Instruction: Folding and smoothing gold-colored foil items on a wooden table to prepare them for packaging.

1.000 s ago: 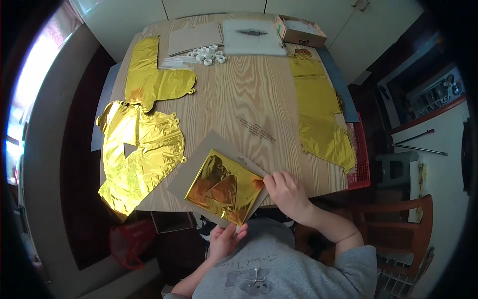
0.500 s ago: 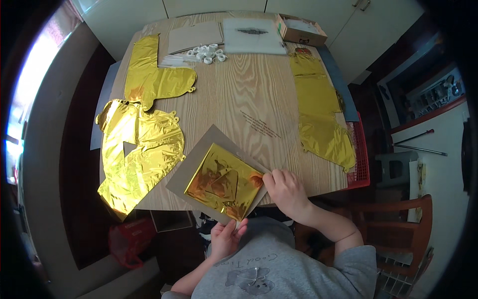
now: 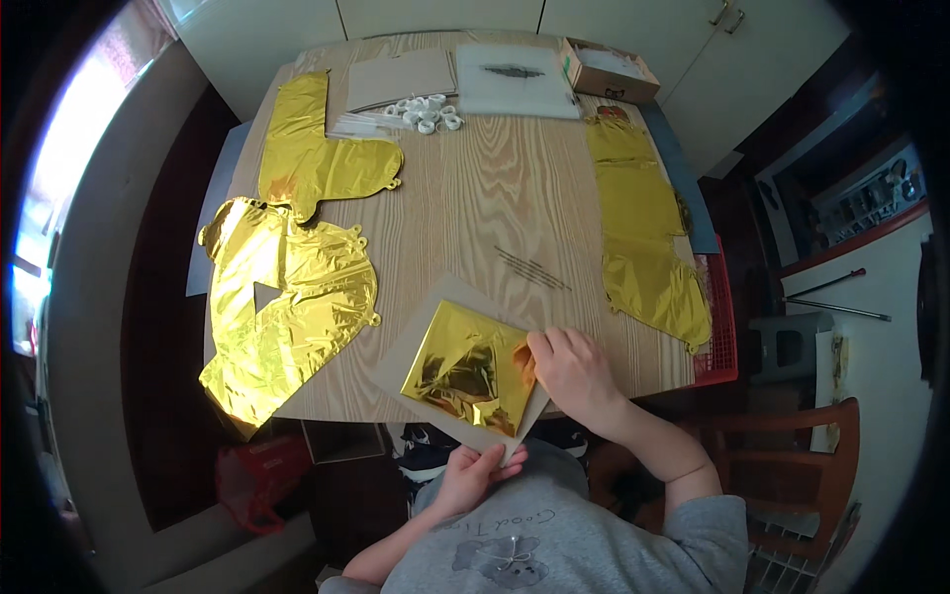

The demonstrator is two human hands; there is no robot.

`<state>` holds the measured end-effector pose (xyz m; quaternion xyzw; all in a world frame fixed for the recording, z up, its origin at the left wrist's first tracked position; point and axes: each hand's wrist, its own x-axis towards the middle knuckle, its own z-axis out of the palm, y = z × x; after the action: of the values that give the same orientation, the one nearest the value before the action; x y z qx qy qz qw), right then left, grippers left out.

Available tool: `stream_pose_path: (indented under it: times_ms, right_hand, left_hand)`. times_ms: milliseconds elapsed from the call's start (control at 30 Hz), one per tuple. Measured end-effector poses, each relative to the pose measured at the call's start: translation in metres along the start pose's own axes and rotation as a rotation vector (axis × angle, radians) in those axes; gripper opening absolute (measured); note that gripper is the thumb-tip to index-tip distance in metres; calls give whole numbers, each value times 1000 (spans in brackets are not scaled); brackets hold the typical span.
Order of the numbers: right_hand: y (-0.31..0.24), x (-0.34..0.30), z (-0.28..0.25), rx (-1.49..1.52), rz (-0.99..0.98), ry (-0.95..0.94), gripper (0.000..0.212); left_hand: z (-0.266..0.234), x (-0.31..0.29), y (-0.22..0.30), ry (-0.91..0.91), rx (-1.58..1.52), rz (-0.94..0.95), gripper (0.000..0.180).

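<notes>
A gold foil balloon (image 3: 463, 358), folded into a flat, creased square, lies on a grey cardboard sheet (image 3: 398, 368) at the table's near edge. My left hand (image 3: 475, 473) grips the sheet's near corner, thumb on top and fingers partly hidden underneath. At the right edge of the folded foil, my right hand (image 3: 579, 374) is closed on a corner of it, which bends up a little and shows orange reflections. My right fingertips hide part of that corner. The sheet sits tilted like a diamond and reaches past the table edge toward me.
Unfolded gold foil balloons lie at left, one L-shaped (image 3: 327, 163) and one wide (image 3: 297, 297); a long gold foil balloon (image 3: 638, 223) lies at right. Farther back are white ribbon-like rolls (image 3: 426, 114), cardboard sheets (image 3: 401, 79), a translucent pack (image 3: 520, 84) and an open box (image 3: 609, 74).
The cardboard and folded foil have shifted slightly right, along with both hands. The foil corner under my right fingers is now lifted more, and the foil's reflections have changed.
</notes>
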<state>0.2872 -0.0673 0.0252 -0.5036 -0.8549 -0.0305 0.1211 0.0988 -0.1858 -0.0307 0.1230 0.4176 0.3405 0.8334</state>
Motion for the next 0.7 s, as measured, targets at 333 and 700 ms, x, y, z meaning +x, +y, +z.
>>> stream_pose_path:
  times_ms: [333,700]
  right_hand:
    - [5,18,10,115,-36,-4,13]
    - [-1,35,19,94,-77,69,9]
  left_hand:
    - [-14,0,13,92,169,165,27]
    - [-30,-5,15,60,287,204,19]
